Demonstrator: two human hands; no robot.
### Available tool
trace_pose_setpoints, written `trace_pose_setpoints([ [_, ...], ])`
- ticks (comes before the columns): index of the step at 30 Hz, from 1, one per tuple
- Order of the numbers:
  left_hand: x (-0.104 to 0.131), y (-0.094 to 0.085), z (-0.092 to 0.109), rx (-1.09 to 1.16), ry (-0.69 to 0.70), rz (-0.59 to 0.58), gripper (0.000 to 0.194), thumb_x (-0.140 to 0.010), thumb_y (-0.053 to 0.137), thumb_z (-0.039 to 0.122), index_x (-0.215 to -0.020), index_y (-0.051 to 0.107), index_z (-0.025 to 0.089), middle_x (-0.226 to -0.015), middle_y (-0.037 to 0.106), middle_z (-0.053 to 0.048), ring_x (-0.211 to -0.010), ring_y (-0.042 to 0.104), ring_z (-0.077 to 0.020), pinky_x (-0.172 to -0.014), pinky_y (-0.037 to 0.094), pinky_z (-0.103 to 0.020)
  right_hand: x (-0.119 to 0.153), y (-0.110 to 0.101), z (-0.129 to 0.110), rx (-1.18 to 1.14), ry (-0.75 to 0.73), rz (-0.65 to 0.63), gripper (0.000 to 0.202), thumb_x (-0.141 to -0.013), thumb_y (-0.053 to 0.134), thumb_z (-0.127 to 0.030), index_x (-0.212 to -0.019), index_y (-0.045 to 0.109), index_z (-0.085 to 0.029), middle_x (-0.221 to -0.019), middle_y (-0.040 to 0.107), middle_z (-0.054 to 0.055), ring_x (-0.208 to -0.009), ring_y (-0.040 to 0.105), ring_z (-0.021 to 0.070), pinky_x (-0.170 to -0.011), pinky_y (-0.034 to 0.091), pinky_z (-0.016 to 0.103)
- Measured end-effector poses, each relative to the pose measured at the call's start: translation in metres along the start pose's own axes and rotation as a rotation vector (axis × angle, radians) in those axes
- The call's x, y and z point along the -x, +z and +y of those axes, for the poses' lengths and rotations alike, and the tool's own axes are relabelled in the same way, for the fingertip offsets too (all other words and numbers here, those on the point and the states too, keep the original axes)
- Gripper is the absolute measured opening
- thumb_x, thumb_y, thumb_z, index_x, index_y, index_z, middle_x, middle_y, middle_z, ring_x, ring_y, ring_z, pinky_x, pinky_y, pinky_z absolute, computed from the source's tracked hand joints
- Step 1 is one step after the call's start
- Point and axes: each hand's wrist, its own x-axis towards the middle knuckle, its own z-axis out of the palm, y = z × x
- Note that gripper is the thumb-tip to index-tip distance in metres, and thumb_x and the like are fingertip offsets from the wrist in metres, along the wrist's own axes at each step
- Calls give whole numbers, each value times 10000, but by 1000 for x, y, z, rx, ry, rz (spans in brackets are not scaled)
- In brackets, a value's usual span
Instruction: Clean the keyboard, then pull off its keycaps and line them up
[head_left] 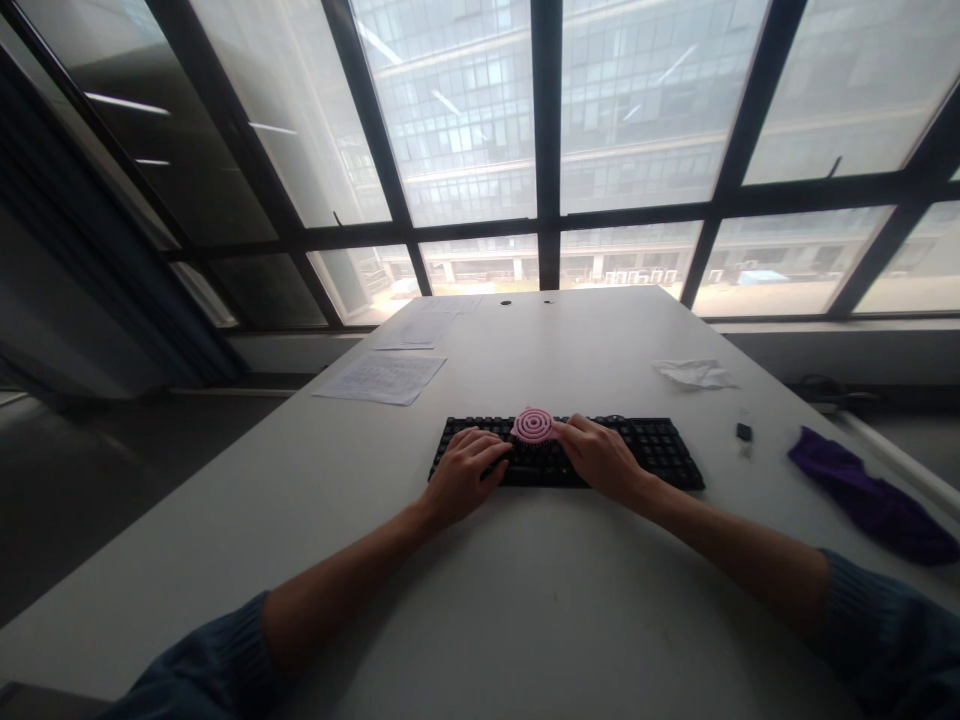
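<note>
While your left hand (pixel 466 470) lies palm down over the left end of the black keyboard (pixel 664 452), your right hand (pixel 604 460) has hold of the pink brush (pixel 533 425). Left fingers loosely spread and a little curved, gripping nothing that shows; their placing suggests a light weight to keep the keyboard from sliding. Right fingers pinched together on the brush's right edge; thumb position too small to make out. Brush sits above the keys, between your two hands, ringed back up and bristles down. That edge hold probably leaves the whole bristle face free to meet the keys. Keyboard lies lengthwise across the white table (pixel 570 350), squarely before you, likely so that both forearms reach it evenly. Other items sit out toward the sides, which leaves your elbows room: sheets of paper (pixel 386 378) farther off to the left, a crumpled tissue (pixel 696 374) beyond the keyboard's right end, a small black object (pixel 743 432) to the right, too blurred to name, and a purple cloth (pixel 870 490) by the right edge. Containers: none that you can make out in this view, so no contents to note.
</note>
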Motion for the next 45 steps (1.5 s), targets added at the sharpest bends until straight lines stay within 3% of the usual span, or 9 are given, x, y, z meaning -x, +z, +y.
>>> trace_pose_setpoints([
  [6, 1, 1, -2, -13, 15, 1, 255, -927, 579, 215, -1164, 672, 234, -1132, 711, -69, -1085, 623, -237, -1008, 472, -459, 0, -1, -1, 17, 30, -12, 305, -1039, 400, -257, -1248, 619, -213, -957, 643, 67, -789, 624, 152, -685, 434, 237],
  [12, 1, 1, -1, -18, 4, 14, 257, -927, 577, 199, -1168, 663, 224, -1229, 680, -70, -1154, 594, -245, -1035, 460, -469, 1, -1, -2, -60, -87, 7, 300, -1024, 423, -252, -1235, 630, -205, -992, 653, 72, -805, 621, 151, -695, 437, 237],
  [19, 2, -1, -1, 35, -27, 45, 116, -932, 558, 194, -977, 663, 214, -1066, 704, -58, -1058, 622, -219, -994, 479, -436, 5, 4, 1, -113, -194, 49, 283, -972, 500, -225, -1203, 662, -213, -945, 653, 61, -772, 603, 141, -671, 414, 232],
  [25, 2, -2, -2, 24, -12, 36, 157, -919, 576, 206, -1044, 667, 232, -1046, 691, -57, -1008, 624, -215, -967, 488, -426, 5, 4, 2, -131, -251, 30, 307, -961, 508, -220, -1235, 647, -224, -932, 652, 55, -787, 602, 146, -673, 405, 231],
  [45, 2, -2, -2, 48, 16, 6, 343, -923, 564, 173, -1251, 633, 246, -1265, 672, -56, -1158, 606, -227, -1052, 459, -461, 3, 6, 5, -56, -179, 115, 266, -1013, 468, -262, -1176, 670, -206, -959, 669, 67, -805, 606, 159, -720, 422, 254],
])
